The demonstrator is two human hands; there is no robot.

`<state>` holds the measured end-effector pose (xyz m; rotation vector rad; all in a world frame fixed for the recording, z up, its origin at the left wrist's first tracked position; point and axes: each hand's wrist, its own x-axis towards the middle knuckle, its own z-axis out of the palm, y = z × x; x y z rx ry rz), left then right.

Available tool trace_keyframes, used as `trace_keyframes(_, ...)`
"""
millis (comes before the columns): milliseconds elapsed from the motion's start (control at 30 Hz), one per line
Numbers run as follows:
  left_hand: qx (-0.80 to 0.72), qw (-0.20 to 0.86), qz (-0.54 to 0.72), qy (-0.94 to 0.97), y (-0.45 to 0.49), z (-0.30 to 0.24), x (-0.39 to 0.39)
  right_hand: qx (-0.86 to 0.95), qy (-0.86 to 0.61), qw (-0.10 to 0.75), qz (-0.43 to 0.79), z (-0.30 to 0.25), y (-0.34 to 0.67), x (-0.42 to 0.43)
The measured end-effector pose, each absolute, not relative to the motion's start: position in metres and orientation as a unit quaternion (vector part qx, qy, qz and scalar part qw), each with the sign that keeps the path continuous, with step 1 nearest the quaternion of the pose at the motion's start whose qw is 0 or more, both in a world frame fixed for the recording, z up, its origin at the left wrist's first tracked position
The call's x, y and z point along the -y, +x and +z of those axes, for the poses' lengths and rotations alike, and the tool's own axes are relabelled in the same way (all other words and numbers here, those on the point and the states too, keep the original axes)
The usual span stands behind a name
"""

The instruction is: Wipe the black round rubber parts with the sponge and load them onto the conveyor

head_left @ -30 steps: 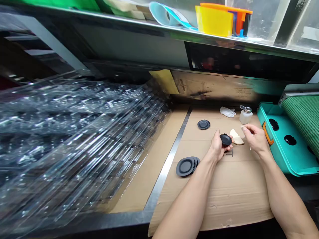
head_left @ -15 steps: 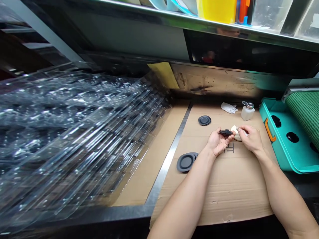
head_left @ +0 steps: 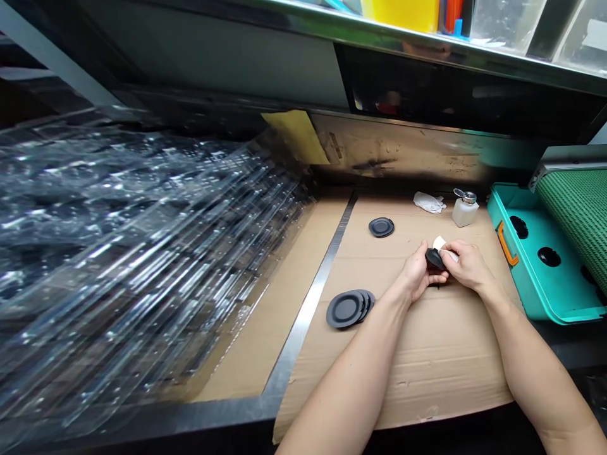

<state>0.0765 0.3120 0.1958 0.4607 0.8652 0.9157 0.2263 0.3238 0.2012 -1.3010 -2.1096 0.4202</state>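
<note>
My left hand (head_left: 417,273) is closed on a small black disc-shaped part (head_left: 433,258), gripped at its edge and now tilted. My right hand (head_left: 467,264) pinches a white cloth (head_left: 439,243) and holds it against or very close to the disc; the exact contact is hidden by the fingers. Left of my left forearm, several dark round parts (head_left: 345,309) lie overlapped on the cardboard (head_left: 427,379). Another dark round part (head_left: 381,227) rests farther back. Beyond my right hand stand a white bottle (head_left: 464,212) with a flipped-up metal cap and a crumpled white cloth (head_left: 429,202).
At the right is a teal bin (head_left: 540,284) with several black parts in it, partly under a green conveyor belt (head_left: 578,208). Stacked clear plastic trays (head_left: 156,265) fill the left side. A shelf edge (head_left: 403,38) runs overhead.
The disc in my left hand has turned from nearly edge-on to tilted, and my right hand has brought the cloth up to it. The whole view has shifted slightly.
</note>
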Motion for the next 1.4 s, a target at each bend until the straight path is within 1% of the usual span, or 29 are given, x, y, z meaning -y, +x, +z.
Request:
trace_keyframes(67,-0.403,0.777,0.429,0.224,0.078,0.196,-0.311,0.798,-0.491,0.317,0.148,0.201,0.226,-0.323)
trace_keyframes(167,-0.400,0.776,0.430,0.229,0.079,0.195,-0.312,0.769,-0.499,0.379,0.127,0.209,0.229,-0.323)
trace_keyframes(233,-0.402,0.775,0.429,0.231,0.080,0.193,-0.312,0.737,-0.524,0.419,0.086,0.222,0.233,-0.329)
trace_keyframes(300,-0.407,0.771,0.429,0.235,0.081,0.191,-0.313,0.707,-0.568,0.420,0.026,0.240,0.239,-0.343)
trace_keyframes(400,-0.409,0.767,0.430,0.244,0.082,0.190,-0.313,0.678,-0.640,0.361,-0.027,0.273,0.250,-0.377)
trace_keyframes(533,-0.410,0.767,0.425,0.250,0.083,0.191,-0.312,0.672,-0.700,0.241,0.003,0.310,0.262,-0.421)
trace_keyframes(633,-0.407,0.768,0.423,0.254,0.084,0.190,-0.313,0.694,-0.703,0.153,0.022,0.322,0.266,-0.439)
trace_keyframes(700,-0.407,0.768,0.425,0.253,0.085,0.189,-0.315,0.699,-0.706,0.117,0.015,0.322,0.266,-0.445)
trace_keyframes(800,-0.409,0.765,0.427,0.256,0.086,0.187,-0.316,0.699,-0.709,0.099,0.004,0.317,0.263,-0.448)
trace_keyframes(1033,-0.404,0.767,0.427,0.258,0.087,0.188,-0.317,0.700,-0.706,0.108,0.005,0.311,0.266,-0.450)
trace_keyframes(1167,-0.403,0.768,0.426,0.256,0.088,0.189,-0.317,0.713,-0.695,0.097,-0.003,0.309,0.270,-0.452)
trace_keyframes(1400,-0.396,0.772,0.422,0.263,0.088,0.188,-0.317,0.727,-0.682,0.076,0.004,0.327,0.273,-0.461)
